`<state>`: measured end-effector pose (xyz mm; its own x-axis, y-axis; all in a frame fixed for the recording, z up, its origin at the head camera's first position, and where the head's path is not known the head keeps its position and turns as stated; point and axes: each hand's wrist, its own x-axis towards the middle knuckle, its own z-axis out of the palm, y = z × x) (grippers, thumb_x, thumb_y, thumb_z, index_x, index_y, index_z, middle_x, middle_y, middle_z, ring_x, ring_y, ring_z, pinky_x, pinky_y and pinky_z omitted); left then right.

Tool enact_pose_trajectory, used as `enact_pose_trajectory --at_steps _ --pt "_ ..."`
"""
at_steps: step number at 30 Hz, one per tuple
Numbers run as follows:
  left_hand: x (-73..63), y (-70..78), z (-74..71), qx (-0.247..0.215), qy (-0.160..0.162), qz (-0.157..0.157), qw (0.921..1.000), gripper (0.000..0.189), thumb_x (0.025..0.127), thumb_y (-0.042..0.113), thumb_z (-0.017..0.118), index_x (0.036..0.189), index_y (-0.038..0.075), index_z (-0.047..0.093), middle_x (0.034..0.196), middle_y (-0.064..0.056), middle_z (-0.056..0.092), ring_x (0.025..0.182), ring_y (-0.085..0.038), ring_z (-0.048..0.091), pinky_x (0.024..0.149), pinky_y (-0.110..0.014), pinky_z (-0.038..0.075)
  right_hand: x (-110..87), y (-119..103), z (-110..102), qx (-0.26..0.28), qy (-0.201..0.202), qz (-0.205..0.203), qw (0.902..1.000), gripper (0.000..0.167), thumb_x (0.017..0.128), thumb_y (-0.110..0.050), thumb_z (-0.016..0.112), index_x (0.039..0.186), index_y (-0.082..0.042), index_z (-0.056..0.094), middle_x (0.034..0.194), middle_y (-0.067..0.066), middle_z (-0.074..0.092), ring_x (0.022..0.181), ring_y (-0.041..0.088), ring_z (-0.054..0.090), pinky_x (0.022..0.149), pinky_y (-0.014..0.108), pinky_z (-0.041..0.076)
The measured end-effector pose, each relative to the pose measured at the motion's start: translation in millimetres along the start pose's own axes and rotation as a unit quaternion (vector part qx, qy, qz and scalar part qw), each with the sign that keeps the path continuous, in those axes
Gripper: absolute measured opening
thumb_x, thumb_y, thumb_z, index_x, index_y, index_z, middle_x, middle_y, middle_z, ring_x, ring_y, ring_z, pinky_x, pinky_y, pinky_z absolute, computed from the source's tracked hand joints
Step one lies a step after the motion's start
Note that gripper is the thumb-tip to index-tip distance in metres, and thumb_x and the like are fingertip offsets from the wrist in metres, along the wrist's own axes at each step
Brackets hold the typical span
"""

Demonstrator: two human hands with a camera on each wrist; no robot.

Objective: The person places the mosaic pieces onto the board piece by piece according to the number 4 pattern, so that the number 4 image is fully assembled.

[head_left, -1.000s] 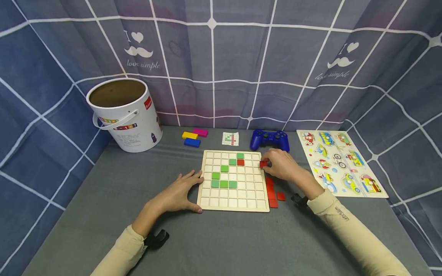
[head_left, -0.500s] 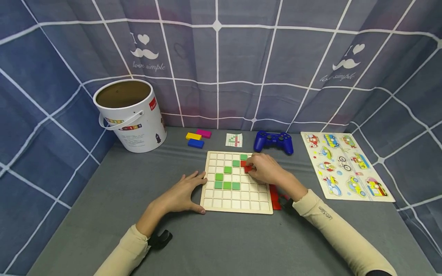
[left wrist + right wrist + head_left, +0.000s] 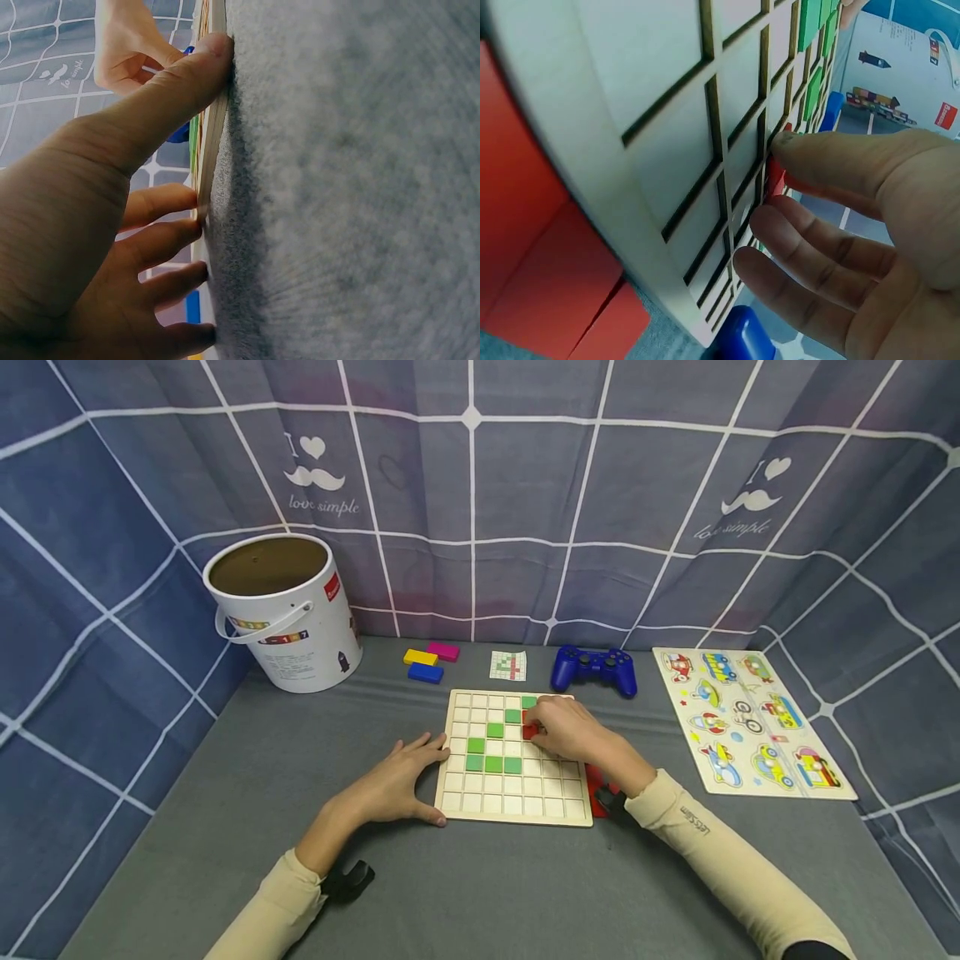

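Note:
A wooden grid board (image 3: 551,785) lies on the grey table, with several green tiles (image 3: 493,764) set in its cells. My right hand (image 3: 567,727) is over the board's upper right part and pinches a red square tile (image 3: 530,732) down at a cell. In the right wrist view, thumb and fingers are at the red tile (image 3: 775,178), low against the grid. Another red tile just above is mostly covered by the hand. My left hand (image 3: 397,783) rests at the board's left edge, fingers spread, thumb (image 3: 180,90) touching the lower left corner.
Loose red tiles (image 3: 547,277) lie along the board's right edge, partly under the right wrist. Behind the board are a small pattern card (image 3: 508,666), a blue game controller (image 3: 594,668) and coloured blocks (image 3: 426,672). A white bucket (image 3: 300,647) stands left, a picture puzzle (image 3: 750,727) right.
My right hand has carried the red tile leftward from the board's right edge to a cell near the green and red tiles. The left hand has stayed at the board's edge.

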<state>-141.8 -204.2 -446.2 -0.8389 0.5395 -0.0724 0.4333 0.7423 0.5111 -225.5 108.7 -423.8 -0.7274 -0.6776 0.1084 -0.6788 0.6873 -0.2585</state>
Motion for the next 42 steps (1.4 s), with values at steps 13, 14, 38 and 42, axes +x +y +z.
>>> enact_pose_trajectory --at_steps 13,14,38,42 --pt "1.2 2.6 0.5 -0.006 0.0 0.001 1.0 0.102 0.064 0.047 0.093 0.147 0.006 0.05 0.161 -0.01 0.03 0.15 -0.033 0.019 0.115 -0.066 0.013 -37.2 28.6 -18.6 0.005 0.006 0.067 0.9977 0.022 0.078 -0.009 0.08 0.099 -0.006 0.075 0.084 0.005 0.067 0.069 0.014 0.056 0.059 0.034 0.049" --pt "1.1 2.3 0.7 -0.005 0.0 0.0 1.0 0.102 0.065 0.048 0.093 0.147 0.007 0.05 0.161 -0.01 0.03 0.15 -0.033 0.019 0.115 -0.065 0.013 -41.2 31.4 -20.0 0.002 0.002 0.068 0.9977 0.021 0.078 -0.009 0.081 0.098 -0.006 0.075 0.081 0.004 0.065 0.067 0.014 0.054 0.057 0.033 0.046" --pt "-0.5 1.4 -0.2 -0.003 -0.002 -0.005 1.0 0.103 0.065 0.049 0.092 0.148 0.007 0.049 0.161 -0.009 0.029 0.15 -0.035 0.019 0.114 -0.066 0.013 -69.1 42.0 -19.6 -0.002 -0.047 0.098 0.9941 0.024 0.082 -0.014 0.083 0.103 -0.007 0.075 0.076 -0.004 0.061 0.064 0.01 0.051 0.056 0.03 0.044" --pt "0.5 1.9 -0.3 -0.003 -0.005 -0.01 0.9999 0.103 0.064 0.049 0.093 0.148 0.008 0.049 0.162 -0.008 0.028 0.15 -0.033 0.018 0.115 -0.065 0.012 -71.7 40.7 -18.9 -0.01 -0.052 0.082 0.9952 0.019 0.08 -0.015 0.084 0.094 -0.01 0.072 0.075 -0.003 0.06 0.062 0.011 0.049 0.056 0.031 0.042"
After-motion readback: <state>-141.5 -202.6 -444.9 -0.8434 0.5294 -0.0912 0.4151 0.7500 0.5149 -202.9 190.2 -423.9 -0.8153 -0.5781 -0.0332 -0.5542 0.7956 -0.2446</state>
